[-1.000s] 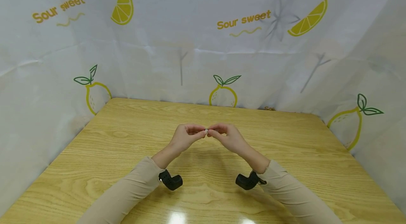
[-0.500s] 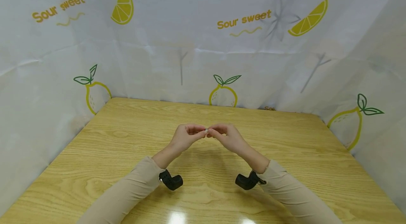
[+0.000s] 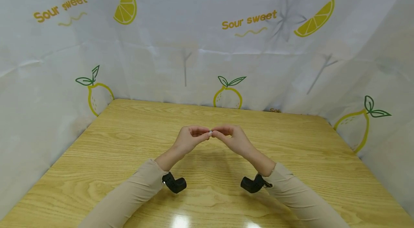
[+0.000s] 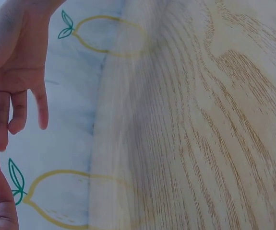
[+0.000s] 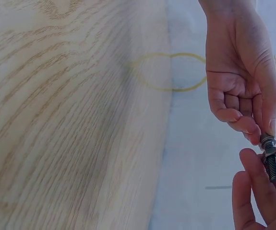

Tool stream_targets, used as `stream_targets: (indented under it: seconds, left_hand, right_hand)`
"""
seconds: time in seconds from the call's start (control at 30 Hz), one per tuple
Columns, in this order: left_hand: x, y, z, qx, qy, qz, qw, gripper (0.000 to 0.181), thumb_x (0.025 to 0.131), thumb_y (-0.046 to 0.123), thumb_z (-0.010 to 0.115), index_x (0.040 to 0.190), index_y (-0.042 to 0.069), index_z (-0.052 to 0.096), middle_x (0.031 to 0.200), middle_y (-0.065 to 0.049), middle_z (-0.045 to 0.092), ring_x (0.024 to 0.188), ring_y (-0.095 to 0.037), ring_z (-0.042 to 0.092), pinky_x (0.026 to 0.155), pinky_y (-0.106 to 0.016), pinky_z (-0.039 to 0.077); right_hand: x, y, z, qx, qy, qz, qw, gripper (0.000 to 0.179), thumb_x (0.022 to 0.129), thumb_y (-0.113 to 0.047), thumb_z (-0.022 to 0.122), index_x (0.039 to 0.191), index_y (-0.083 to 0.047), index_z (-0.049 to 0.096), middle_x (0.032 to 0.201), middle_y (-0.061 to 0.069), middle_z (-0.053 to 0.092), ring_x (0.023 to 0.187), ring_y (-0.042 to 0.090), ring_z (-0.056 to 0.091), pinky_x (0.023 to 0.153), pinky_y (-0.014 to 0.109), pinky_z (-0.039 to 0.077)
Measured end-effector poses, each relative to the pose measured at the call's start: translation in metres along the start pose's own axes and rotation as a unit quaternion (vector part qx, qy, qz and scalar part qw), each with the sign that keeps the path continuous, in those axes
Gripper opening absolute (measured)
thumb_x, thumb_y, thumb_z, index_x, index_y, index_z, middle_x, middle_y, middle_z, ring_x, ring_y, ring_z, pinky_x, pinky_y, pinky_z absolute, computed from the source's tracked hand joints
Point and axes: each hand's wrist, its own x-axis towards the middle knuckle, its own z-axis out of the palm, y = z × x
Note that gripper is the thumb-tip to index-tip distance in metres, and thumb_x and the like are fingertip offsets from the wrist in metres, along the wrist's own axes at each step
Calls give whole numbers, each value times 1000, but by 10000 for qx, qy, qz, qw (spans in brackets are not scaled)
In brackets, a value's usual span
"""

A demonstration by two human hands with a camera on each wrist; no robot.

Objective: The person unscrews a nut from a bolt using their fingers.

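Pinching a metal bolt point(image 5: 273, 171) inside a nut point(image 5: 270, 152), both hands point(image 3: 185, 140) point(image 3: 237, 142) above the wooden table point(image 3: 129, 149)

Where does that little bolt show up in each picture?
Head: bolt, a tiny speck near centre, between left hand and right hand.
Left wrist: left edge, halfway down, partly cut off.
Right wrist: lower right, threaded end pointing down.
Shared landmark: wooden tabletop.

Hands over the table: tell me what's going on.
A person in beige sleeves is holding a small metal bolt above the wooden table. The left hand pinches one end, and the right hand grips it around what looks like a nut. Whether the nut is going on or coming off, I can't tell.
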Motion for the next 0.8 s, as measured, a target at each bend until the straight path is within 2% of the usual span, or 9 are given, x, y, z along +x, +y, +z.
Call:
stream_targets:
  seconds: [0.13, 0.3, 0.43, 0.6, 0.8]
  left_hand:
    - [0, 0, 0, 23, 4, 9, 10000, 26, 88, 20, 66, 108, 5, 69, 106, -12, 69, 90, -13, 67, 93, -46, 50]
    - [0, 0, 0, 40, 50, -34, 10000, 25, 87, 21, 66, 108, 6, 69, 107, -12, 69, 88, -11, 66, 92, -46, 50]
    - [1, -1, 0, -2, 64, -73, 10000, 26, 87, 22, 67, 108, 7, 69, 107, -11, 69, 88, -10, 65, 92, -45, 50]
    - [2, -2, -1, 17, 47, -65, 10000, 27, 87, 23, 67, 108, 7, 69, 106, -12, 70, 90, -14, 67, 92, -44, 51]
    - [2, -2, -1, 62, 56, -25, 10000, 26, 87, 22, 67, 108, 6, 70, 105, -12, 70, 88, -13, 67, 91, -45, 51]
  right_hand:
    - [0, 0, 1, 39, 61, -6, 10000, 25, 89, -24, 64, 109, -9, 69, 105, 10, 70, 99, 25, 63, 79, 35, 55]
    - [0, 1, 1, 256, 113, -22, 9996, 26, 85, -20, 69, 109, -9, 68, 109, 11, 68, 103, 27, 60, 81, 36, 54]
    - [1, 1, 1, 280, 20, -140, 9995, 29, 89, -23, 64, 114, -8, 65, 112, 12, 67, 104, 28, 59, 82, 35, 53]
    - [2, 2, 1, 169, -57, -268, 9995, 25, 94, -24, 56, 108, -6, 68, 102, 13, 70, 95, 28, 64, 77, 32, 53]
    - [1, 1, 1, 177, -5, -192, 9997, 21, 88, -19, 65, 106, -8, 67, 105, 11, 68, 96, 24, 62, 77, 31, 53]
